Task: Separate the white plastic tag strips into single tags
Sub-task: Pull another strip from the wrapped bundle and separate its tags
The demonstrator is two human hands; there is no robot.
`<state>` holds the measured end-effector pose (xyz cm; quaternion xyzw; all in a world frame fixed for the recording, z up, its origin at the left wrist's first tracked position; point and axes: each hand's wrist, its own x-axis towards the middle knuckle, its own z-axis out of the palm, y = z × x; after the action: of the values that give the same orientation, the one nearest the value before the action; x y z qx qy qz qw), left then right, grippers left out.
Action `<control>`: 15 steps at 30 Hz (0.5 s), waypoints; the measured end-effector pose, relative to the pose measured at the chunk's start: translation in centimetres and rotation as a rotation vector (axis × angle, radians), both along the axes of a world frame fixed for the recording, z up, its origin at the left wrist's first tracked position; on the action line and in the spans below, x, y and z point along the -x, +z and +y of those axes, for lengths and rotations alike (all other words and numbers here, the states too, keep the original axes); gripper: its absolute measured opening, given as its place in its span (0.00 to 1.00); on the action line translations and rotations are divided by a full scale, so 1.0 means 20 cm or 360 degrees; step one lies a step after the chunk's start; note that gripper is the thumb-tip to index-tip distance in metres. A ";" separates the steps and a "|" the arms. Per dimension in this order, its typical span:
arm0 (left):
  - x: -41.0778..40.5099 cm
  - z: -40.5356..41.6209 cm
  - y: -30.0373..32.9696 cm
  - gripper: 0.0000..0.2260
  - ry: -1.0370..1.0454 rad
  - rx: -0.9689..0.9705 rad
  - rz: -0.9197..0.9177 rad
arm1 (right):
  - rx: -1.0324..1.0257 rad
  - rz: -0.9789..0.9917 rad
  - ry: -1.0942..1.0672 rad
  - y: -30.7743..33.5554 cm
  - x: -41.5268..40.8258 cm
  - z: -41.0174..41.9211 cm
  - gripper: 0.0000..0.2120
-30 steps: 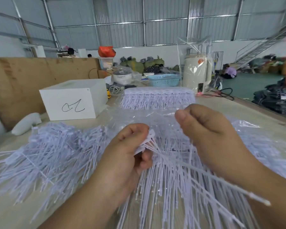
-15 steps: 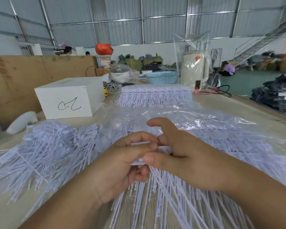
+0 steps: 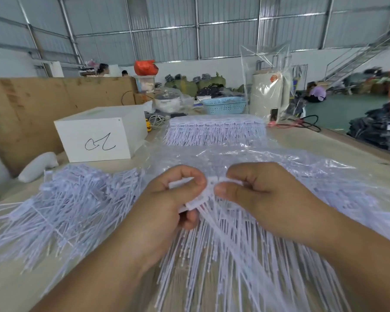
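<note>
Both hands meet over the bench. The left hand and the right hand have curled fingers pinching the head of 1 white tag strip, its tails hanging toward the person. The white box carries an unreadable handwritten scribble.

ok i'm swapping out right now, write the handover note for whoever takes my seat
Left hand: grips the head end of a tag strip.
Right hand: pinches the same strip right beside it.
Done: a loose pile of single tags lies on the table to the left.
Left: the strip in hand, the strips under the hands on the clear plastic bag, and a neat stack of strips further back.
</note>
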<state>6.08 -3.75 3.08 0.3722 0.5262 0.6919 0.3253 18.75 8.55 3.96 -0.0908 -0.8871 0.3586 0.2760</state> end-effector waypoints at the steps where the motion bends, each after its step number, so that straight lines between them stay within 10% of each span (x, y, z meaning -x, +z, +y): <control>1: -0.01 0.01 0.00 0.04 0.0023 -0.0056 -0.0110 | 0.0013 0.0138 -0.0077 0.00 0.02 -0.03 0.19; 6: 0.02 0.01 0.00 0.01 0.0170 -0.0160 -0.0383 | 0.0353 0.0649 -0.0339 0.03 0.01 0.00 0.22; 11: 0.02 -0.01 -0.01 0.08 -0.0047 0.0018 0.0134 | 0.0406 0.0143 0.0225 0.01 -0.03 0.03 0.11; 15: -0.02 -0.01 -0.02 0.12 -0.0308 0.0094 0.0224 | 0.0365 -0.0087 0.0340 -0.03 0.00 0.01 0.22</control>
<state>6.40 -4.03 2.66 0.4593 0.5296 0.6135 0.3637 18.71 8.85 3.32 -0.0368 -0.8521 0.4823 0.1997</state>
